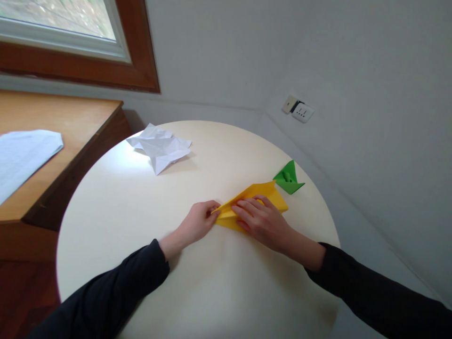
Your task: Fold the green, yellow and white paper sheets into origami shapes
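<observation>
A yellow sheet of folded paper [273, 193] lies on the round table, tapering to a point at its left end and wide at its right end. My left hand [197, 219] is closed, pinching that pointed tip between thumb and fingers. Over the middle of the yellow paper is my right hand [263, 221], its fingers bent together and pressing on the folded layers. The palm hides part of the folds. Just beyond the paper's wide end sits a small green folded-paper piece [290, 181], apart from both hands.
A crumpled, creased white paper [162, 148] lies near the far left edge of the cream round table [116, 216]. To the left stands a wooden desk [81, 113] with a pale cloth-like or paper item [28, 155] on it. A wall socket [302, 112] is behind.
</observation>
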A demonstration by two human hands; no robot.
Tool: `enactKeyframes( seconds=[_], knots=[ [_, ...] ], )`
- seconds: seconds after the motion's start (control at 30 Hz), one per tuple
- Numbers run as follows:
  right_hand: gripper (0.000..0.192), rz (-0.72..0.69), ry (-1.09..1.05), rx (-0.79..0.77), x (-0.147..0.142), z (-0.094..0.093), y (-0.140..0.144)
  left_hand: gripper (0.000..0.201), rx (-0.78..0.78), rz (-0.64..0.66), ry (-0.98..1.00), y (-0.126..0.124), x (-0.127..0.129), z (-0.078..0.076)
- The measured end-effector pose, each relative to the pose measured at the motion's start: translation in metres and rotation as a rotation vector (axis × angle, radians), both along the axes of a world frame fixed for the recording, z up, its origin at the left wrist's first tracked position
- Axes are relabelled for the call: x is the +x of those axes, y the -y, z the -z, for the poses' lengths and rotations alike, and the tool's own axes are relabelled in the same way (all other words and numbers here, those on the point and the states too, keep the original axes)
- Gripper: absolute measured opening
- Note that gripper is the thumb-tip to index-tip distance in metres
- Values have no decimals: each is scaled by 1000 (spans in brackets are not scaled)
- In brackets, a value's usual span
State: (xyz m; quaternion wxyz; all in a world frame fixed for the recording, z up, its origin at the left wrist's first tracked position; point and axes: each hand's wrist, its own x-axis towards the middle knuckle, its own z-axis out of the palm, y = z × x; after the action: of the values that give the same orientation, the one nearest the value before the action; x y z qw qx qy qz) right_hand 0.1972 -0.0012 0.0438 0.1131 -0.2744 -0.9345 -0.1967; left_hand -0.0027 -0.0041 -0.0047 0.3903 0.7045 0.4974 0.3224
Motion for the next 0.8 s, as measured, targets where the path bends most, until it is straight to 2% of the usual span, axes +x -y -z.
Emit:
enactKeyframes(
  seconds=[0.17,0.37,0.57,0.67,0.8],
  knots=[
    [16,27,19,-94,-3,4,-2,22,20,3,-48,1,2,0],
    [7,51,35,-158,-6,8,-5,23,-5,-11,-164,3,4,-9],
    [9,88,135,-250,-10,10,-4,21,76,-44,-216,5,6,-9],
    [10,156,168,-307,-11,4,-6,21,104,-49,-209,5,5,-7],
    [15,328,189,-367,-8,-12,-15,19,151,-63,-157,4,3,-3]
  ],
)
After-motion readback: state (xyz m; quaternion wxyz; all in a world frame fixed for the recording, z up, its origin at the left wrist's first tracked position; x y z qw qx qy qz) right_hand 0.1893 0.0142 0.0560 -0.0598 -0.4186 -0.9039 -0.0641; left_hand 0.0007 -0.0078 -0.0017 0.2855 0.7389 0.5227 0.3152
